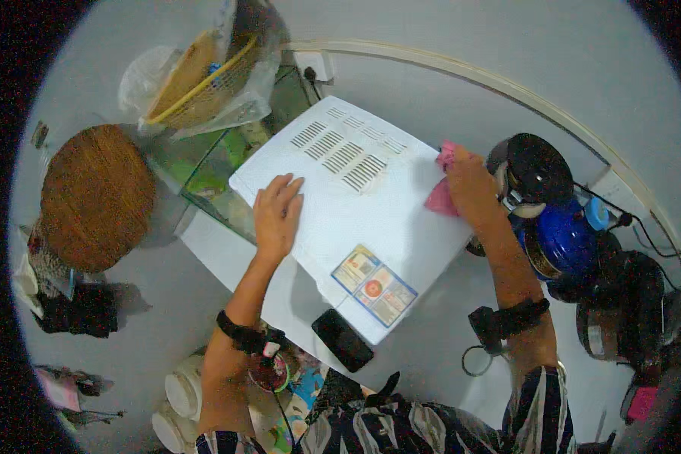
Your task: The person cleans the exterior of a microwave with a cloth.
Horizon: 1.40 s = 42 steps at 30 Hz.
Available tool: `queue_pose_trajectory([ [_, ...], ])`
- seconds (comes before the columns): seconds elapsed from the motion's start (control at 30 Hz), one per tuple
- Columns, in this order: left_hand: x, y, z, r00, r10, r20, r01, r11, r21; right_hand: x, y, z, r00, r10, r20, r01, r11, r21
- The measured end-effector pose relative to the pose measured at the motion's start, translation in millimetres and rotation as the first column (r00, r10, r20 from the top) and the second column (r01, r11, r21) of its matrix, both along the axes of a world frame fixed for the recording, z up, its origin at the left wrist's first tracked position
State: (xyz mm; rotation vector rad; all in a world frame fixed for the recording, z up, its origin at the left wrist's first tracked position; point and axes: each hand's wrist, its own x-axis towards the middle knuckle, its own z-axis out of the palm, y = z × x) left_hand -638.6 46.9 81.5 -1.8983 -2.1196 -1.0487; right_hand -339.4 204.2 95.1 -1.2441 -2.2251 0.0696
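Note:
A white appliance casing (pixel 357 221) lies before me, with rows of vent slots (pixel 340 148) towards its far side. A printed label (pixel 374 286) with writing sits near its front corner. My left hand (pixel 278 215) rests palm down on the left edge of the casing, holding nothing. At the right edge, my right hand (pixel 472 184) grips a pink cloth (pixel 444 198) that touches the casing. Part of the cloth is hidden under my fingers. A black smartphone (pixel 342 340) lies by the casing's front corner.
A yellow mesh basket (pixel 204 93) in clear plastic stands on a glass surface (pixel 204 164) at the back left. A round wooden board (pixel 97 197) is further left. Right of my arm are a blue rounded object (pixel 562 238), a black-lidded one (pixel 539 167) and cables.

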Motion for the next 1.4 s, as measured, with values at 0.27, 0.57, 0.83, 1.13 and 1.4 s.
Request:
queue_pose_trajectory([
  [0.27, 1.4, 7.0, 0.6, 0.999, -0.022, -0.041, 0.022, 1.000, -0.007, 8.1, 6.2, 0.0, 0.991, -0.032, 0.126, 0.027, 0.999, 0.037],
  [0.57, -2.7, 0.4, -1.8, 1.000, -0.025, 0.000, 0.025, 0.999, -0.047, 6.3, -11.8, -0.6, 0.995, 0.009, 0.098, 0.004, 0.992, -0.129],
  [0.83, 6.1, -0.2, 6.8, 0.979, -0.027, -0.202, 0.012, 0.997, -0.076, 14.1, -20.0, 9.4, 0.924, 0.373, -0.078, -0.380, 0.920, -0.098],
  [1.13, 12.0, 8.2, 9.5, 0.974, -0.033, -0.225, -0.019, 0.974, -0.226, -79.4, 72.8, -9.0, 0.785, 0.614, 0.077, -0.617, 0.787, 0.021],
  [1.4, 8.8, 1.6, 6.6, 0.974, -0.033, -0.224, -0.022, 0.971, -0.239, -158.4, 100.9, 10.6, 0.885, 0.450, 0.122, -0.450, 0.892, -0.027],
])
